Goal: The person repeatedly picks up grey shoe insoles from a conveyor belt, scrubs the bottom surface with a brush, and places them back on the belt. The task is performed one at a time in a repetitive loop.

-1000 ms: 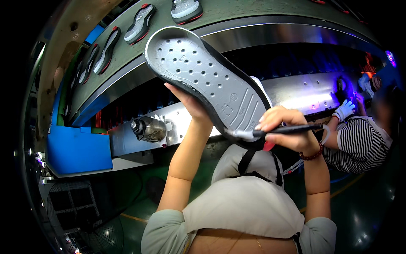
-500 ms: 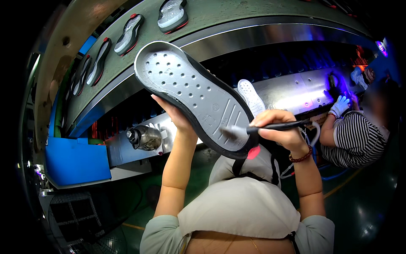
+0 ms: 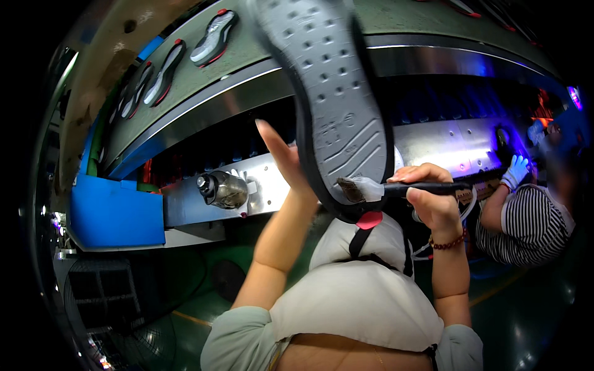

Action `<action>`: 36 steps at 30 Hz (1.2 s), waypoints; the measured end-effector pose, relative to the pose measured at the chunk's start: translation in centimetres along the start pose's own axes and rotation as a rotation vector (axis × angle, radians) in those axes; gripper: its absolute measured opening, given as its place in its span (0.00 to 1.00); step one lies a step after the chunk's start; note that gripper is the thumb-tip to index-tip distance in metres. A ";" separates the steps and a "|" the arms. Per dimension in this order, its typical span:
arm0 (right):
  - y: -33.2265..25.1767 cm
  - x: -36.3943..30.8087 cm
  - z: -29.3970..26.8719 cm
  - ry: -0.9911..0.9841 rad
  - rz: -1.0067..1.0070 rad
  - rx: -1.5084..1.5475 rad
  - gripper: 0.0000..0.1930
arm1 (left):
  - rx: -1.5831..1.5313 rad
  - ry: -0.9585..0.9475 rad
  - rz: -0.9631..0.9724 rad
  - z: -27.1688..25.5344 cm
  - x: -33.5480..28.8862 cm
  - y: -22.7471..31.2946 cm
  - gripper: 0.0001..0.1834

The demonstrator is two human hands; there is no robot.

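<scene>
Shoe sole (image 3: 343,133) turned nearly upright before the person, brush (image 3: 372,189) at its lower end.

Half a second ago the sole slanted up to the left; now it runs almost straight up, its far end blurred at the view's upper edge. The left hand (image 3: 292,164) is at its left edge, one digit spread clear; the other fingers are hidden behind the sole, so I cannot tell whether they grip. The right hand (image 3: 440,207) grasps the brush handle, with the dark bristles over the grey face, just above the red tab (image 3: 369,220); whether they press is unclear. That turn seems to bring the low end within easy reach of the bristles. Beyond, a bottle (image 3: 226,189) sits on the metal ledge (image 3: 180,205).
</scene>
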State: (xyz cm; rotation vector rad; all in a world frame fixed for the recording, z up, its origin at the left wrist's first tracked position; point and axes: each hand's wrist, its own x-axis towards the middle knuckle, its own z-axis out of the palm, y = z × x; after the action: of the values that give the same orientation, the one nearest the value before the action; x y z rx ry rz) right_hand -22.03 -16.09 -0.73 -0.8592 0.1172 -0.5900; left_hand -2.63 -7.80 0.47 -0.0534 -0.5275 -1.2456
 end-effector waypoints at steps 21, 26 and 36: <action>1.7 0.5 2.8 0.042 -0.200 -0.403 0.07 | 0.215 0.512 0.085 -0.6 -1.8 -0.2 0.28; 0.2 1.3 3.2 -0.204 -0.169 -0.365 0.09 | 0.190 0.516 0.071 -0.1 -1.4 0.1 0.22; -0.4 1.7 2.7 -0.264 -0.097 -0.613 0.08 | 0.310 0.473 -0.025 0.6 -0.8 1.7 0.22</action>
State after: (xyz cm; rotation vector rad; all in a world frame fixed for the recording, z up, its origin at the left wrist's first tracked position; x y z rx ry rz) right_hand -19.92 -15.42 1.56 -1.5368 0.0130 -0.5304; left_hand -1.48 -6.33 1.03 0.4989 -0.3020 -1.1392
